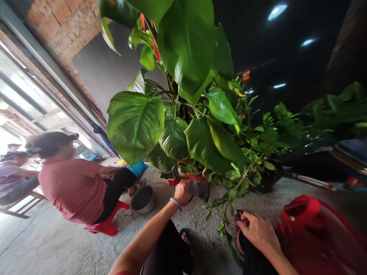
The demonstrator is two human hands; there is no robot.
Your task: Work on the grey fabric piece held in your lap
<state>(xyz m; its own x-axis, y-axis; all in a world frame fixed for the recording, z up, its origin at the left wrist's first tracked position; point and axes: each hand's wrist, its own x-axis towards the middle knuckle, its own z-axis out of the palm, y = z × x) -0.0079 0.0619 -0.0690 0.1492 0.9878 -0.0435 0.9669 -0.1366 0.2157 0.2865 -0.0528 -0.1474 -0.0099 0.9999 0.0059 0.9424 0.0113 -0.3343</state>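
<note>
Both hands work low over a rough grey concrete floor (57, 244): the left hand (182, 192), a pale bangle at its wrist, is closed around the edge of a dull grey metal bowl (200, 189) tipped on its side at the foot of the plants, while the right hand (255, 229) rests knuckles-up on the person's dark-clad knee, fingers curled loosely and gripping nothing that shows.

Towering over them, a large potted plant with broad glossy green heart-shaped leaves (160, 114) fills the middle of the view, its small red pot (196, 175) just behind the tipped bowl. Bushier small-leaved plants (258, 145) crowd its right side, their stems trailing down between the two hands.

At the lower right edge a big red plastic container (309, 225), blurred, sits just beside the right forearm. To the left, a seated person in a pink shirt (74, 191) perches on a low red plastic stool (104, 225), with a second round grey metal bowl (142, 198) upright on the floor between that stool and the left hand. Open concrete stretches toward the lower left corner.
</note>
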